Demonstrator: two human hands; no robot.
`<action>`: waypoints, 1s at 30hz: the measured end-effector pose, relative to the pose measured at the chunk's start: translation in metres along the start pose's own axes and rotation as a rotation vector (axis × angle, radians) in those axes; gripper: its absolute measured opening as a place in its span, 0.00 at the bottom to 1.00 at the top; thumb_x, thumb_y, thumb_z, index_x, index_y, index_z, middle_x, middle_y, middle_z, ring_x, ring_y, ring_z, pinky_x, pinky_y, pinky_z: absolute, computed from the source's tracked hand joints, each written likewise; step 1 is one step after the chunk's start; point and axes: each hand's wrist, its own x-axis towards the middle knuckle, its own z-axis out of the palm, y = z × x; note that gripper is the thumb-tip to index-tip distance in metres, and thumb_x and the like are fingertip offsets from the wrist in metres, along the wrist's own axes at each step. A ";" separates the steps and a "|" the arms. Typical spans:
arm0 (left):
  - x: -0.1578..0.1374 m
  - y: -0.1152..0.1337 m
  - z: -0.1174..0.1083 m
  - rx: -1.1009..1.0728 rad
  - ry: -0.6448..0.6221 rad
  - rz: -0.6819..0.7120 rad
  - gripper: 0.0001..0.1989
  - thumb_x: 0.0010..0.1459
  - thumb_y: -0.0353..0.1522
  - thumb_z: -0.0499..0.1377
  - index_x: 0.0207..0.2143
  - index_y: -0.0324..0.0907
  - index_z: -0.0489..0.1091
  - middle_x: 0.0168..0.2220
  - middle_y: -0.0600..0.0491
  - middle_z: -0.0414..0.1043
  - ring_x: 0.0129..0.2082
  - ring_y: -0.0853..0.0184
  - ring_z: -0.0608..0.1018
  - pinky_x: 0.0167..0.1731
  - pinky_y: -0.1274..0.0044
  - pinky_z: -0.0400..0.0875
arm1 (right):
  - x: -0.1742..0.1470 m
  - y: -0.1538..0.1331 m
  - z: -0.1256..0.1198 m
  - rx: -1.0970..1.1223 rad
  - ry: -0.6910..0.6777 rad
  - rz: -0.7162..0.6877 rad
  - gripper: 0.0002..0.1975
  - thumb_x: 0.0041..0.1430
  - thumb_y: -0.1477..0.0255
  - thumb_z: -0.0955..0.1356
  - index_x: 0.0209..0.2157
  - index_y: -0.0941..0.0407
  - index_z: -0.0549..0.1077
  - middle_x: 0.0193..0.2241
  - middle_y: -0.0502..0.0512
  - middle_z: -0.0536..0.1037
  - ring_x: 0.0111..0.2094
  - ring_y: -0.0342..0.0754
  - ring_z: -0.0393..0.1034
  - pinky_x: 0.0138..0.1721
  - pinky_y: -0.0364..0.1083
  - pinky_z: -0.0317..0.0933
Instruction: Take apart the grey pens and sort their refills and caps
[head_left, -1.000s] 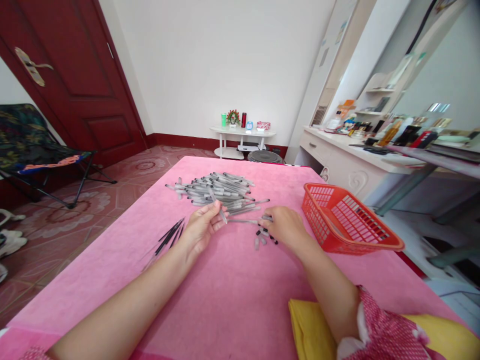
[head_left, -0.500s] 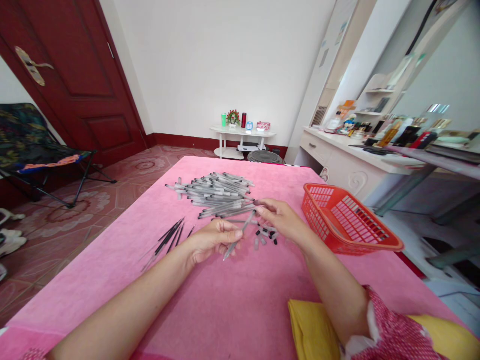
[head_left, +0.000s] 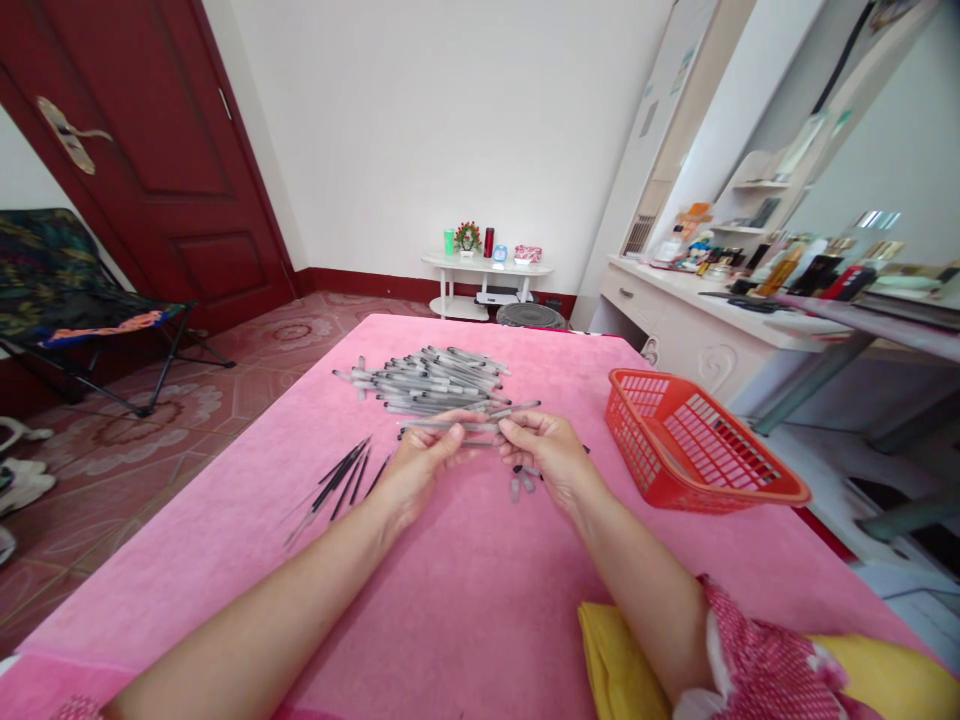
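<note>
In the head view, my left hand [head_left: 424, 460] is closed on one end of a slim clear pen [head_left: 480, 427]. My right hand [head_left: 549, 450] pinches the pen's other end, so it lies nearly level between them. Just beyond my hands is a heap of clear pens with dark tips [head_left: 435, 375]. Black pen refills [head_left: 341, 480] lie fanned out to the left of my left hand. Small clear and black caps [head_left: 523, 482] lie beside my right hand, partly hidden by it.
A red plastic basket [head_left: 705, 495] stands at the right of the pink-covered table [head_left: 450, 620]. A folded yellow cloth [head_left: 626, 660] lies by my right forearm. Farther off are a folding chair [head_left: 75, 290], a low white stand [head_left: 487, 265] and a cluttered dresser [head_left: 675, 310].
The pen has swung from a steep slant to nearly level. My left hand has moved forward, and my right hand now grips the pen's right end, slightly lower than before.
</note>
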 end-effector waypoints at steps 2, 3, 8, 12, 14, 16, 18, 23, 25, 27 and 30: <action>0.002 -0.001 -0.002 -0.010 0.037 0.036 0.10 0.50 0.33 0.62 0.36 0.39 0.72 0.44 0.47 0.73 0.41 0.62 0.76 0.36 0.77 0.71 | -0.002 0.001 0.004 -0.040 -0.050 0.053 0.17 0.42 0.60 0.72 0.26 0.60 0.71 0.21 0.53 0.75 0.18 0.38 0.67 0.19 0.37 0.62; 0.003 -0.002 -0.004 -0.013 0.052 0.045 0.10 0.50 0.33 0.62 0.35 0.40 0.72 0.43 0.48 0.74 0.40 0.63 0.76 0.35 0.78 0.71 | -0.004 0.001 0.006 -0.065 -0.072 0.072 0.17 0.45 0.58 0.70 0.26 0.60 0.71 0.20 0.53 0.74 0.17 0.38 0.66 0.18 0.37 0.60; 0.005 -0.004 -0.009 -0.010 0.084 0.045 0.11 0.47 0.34 0.63 0.34 0.39 0.72 0.41 0.49 0.75 0.37 0.63 0.78 0.33 0.77 0.72 | -0.008 0.000 0.008 -0.155 -0.106 0.017 0.20 0.48 0.55 0.66 0.22 0.59 0.68 0.14 0.48 0.68 0.11 0.35 0.57 0.11 0.35 0.49; 0.005 -0.004 -0.010 -0.024 0.114 0.036 0.10 0.48 0.34 0.63 0.33 0.38 0.71 0.40 0.49 0.75 0.35 0.64 0.78 0.32 0.78 0.73 | -0.006 0.002 0.007 -0.267 -0.107 -0.134 0.16 0.46 0.59 0.68 0.22 0.59 0.70 0.15 0.48 0.69 0.13 0.36 0.56 0.12 0.36 0.49; 0.005 -0.004 -0.011 -0.023 0.125 0.029 0.10 0.48 0.34 0.63 0.33 0.38 0.71 0.39 0.49 0.75 0.34 0.65 0.78 0.31 0.78 0.73 | -0.006 0.002 0.007 -0.330 -0.088 -0.229 0.12 0.44 0.63 0.70 0.23 0.59 0.72 0.18 0.49 0.71 0.16 0.37 0.59 0.15 0.37 0.53; 0.005 -0.004 -0.011 -0.021 0.136 0.028 0.11 0.48 0.34 0.63 0.33 0.37 0.71 0.39 0.48 0.75 0.34 0.65 0.78 0.31 0.79 0.73 | -0.006 0.002 0.007 -0.370 -0.078 -0.254 0.11 0.43 0.64 0.70 0.24 0.59 0.72 0.19 0.49 0.71 0.18 0.38 0.61 0.17 0.38 0.56; 0.005 -0.005 -0.011 -0.020 0.144 0.024 0.11 0.47 0.34 0.63 0.33 0.37 0.71 0.38 0.49 0.76 0.33 0.65 0.79 0.30 0.79 0.73 | -0.006 0.002 0.007 -0.381 -0.103 -0.192 0.14 0.46 0.61 0.68 0.25 0.59 0.72 0.18 0.49 0.70 0.17 0.39 0.62 0.16 0.38 0.55; 0.005 -0.005 -0.010 -0.006 0.147 0.013 0.12 0.46 0.35 0.64 0.32 0.38 0.71 0.38 0.49 0.76 0.35 0.65 0.78 0.30 0.79 0.73 | -0.005 0.003 0.006 -0.425 -0.094 -0.228 0.13 0.49 0.63 0.66 0.22 0.59 0.70 0.17 0.49 0.70 0.17 0.39 0.62 0.17 0.39 0.55; 0.005 -0.005 -0.010 -0.009 0.145 0.016 0.12 0.46 0.35 0.64 0.32 0.37 0.71 0.39 0.49 0.76 0.35 0.64 0.78 0.30 0.79 0.73 | -0.003 0.003 0.005 -0.459 -0.054 -0.320 0.08 0.45 0.68 0.69 0.25 0.59 0.71 0.22 0.50 0.73 0.21 0.40 0.64 0.22 0.39 0.58; 0.005 -0.005 -0.011 -0.018 0.147 0.022 0.12 0.47 0.35 0.64 0.32 0.37 0.71 0.39 0.48 0.76 0.35 0.65 0.78 0.31 0.79 0.73 | -0.001 0.004 0.004 -0.467 -0.037 -0.353 0.11 0.42 0.68 0.71 0.30 0.59 0.72 0.27 0.52 0.75 0.24 0.41 0.66 0.24 0.39 0.59; 0.006 -0.006 -0.012 -0.023 0.152 0.027 0.11 0.47 0.34 0.64 0.33 0.37 0.70 0.38 0.48 0.76 0.34 0.65 0.79 0.30 0.80 0.73 | 0.001 0.006 0.003 -0.464 -0.093 -0.247 0.14 0.50 0.61 0.66 0.28 0.60 0.71 0.22 0.52 0.73 0.19 0.40 0.65 0.20 0.40 0.58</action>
